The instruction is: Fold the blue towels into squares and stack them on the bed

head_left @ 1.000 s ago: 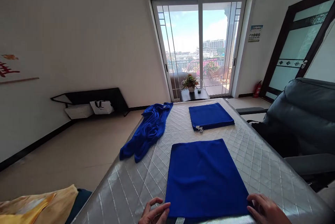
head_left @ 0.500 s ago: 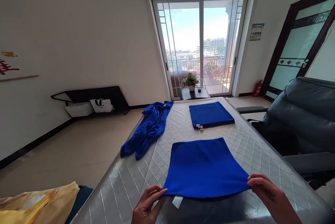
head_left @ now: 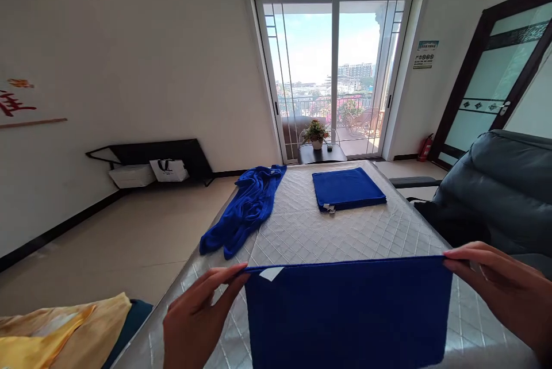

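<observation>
Both hands pinch one blue towel [head_left: 345, 317] by its top corners. The left hand [head_left: 196, 317] and right hand [head_left: 504, 288] hold it taut above the table's [head_left: 345, 231] near edge.

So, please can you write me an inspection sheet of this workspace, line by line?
Surface: quilted silver table cover, flat.
Job's things: blue cloth lifted by its top edge, white tag at the left corner.
Clutter: folded blue cloth at the far end; crumpled blue cloth hanging over the left edge.
Hands: left hand pinches the left corner, right hand the right corner.
Cables: nothing seen.
Surroundings: glass balcony door, potted plant, dark armchair, yellow fabric.
</observation>
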The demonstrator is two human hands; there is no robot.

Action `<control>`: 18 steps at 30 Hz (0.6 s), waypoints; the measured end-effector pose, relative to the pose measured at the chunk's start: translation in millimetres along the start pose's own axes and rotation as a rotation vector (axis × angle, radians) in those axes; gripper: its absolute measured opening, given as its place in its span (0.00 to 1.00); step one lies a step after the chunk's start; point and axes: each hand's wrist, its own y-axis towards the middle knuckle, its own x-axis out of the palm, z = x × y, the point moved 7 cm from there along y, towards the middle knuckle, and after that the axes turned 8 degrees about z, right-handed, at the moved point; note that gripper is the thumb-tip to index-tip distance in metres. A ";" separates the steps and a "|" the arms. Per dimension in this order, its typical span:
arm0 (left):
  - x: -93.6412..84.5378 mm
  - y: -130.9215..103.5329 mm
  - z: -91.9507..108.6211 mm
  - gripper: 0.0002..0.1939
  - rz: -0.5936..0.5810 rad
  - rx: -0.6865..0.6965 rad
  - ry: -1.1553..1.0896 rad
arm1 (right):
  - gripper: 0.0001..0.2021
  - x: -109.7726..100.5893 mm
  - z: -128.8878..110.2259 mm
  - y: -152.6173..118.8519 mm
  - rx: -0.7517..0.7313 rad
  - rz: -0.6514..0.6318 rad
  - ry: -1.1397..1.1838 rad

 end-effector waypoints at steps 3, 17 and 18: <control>39.3 35.3 -12.5 0.22 -0.187 -0.104 -0.134 | 0.15 25.7 0.8 38.7 -0.031 -0.101 0.039; 61.5 69.8 -20.7 0.24 -0.125 -0.249 -0.401 | 0.13 49.7 -3.6 74.1 -0.178 -0.146 0.140; 58.6 54.2 -30.7 0.24 -0.159 -0.261 -0.389 | 0.12 55.0 2.9 55.2 -0.148 -0.197 0.179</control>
